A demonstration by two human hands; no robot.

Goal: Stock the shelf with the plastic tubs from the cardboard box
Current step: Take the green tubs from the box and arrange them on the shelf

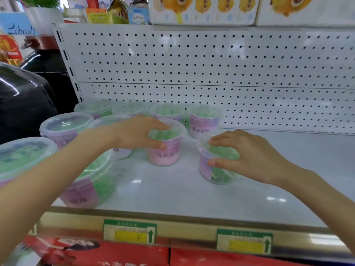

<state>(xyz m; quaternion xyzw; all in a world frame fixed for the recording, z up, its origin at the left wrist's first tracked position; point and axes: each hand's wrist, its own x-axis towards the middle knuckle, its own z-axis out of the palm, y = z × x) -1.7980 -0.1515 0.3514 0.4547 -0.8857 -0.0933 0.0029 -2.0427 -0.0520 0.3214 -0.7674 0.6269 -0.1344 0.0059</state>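
Clear plastic tubs with green contents and pink-purple labels stand on the white shelf [172, 191]. My left hand [138, 131] grips the lid of one tub [165, 154] in the shelf's middle, fingers over the far rim, thumb on the near side. My right hand [247, 156] grips the top of another tub [215, 169] just to the right of it. Several more tubs line the back row, such as one at the row's right end [203, 120], and others fill the left side, such as a front tub [90, 185]. The cardboard box is out of sight.
A white pegboard wall [211, 64] backs the shelf. The shelf's front rail [182, 227] carries two green-and-yellow price tags. Red packages [115, 256] lie on the level below. A black rounded object [23, 96] sits at the left. Boxes stand on the shelf above.
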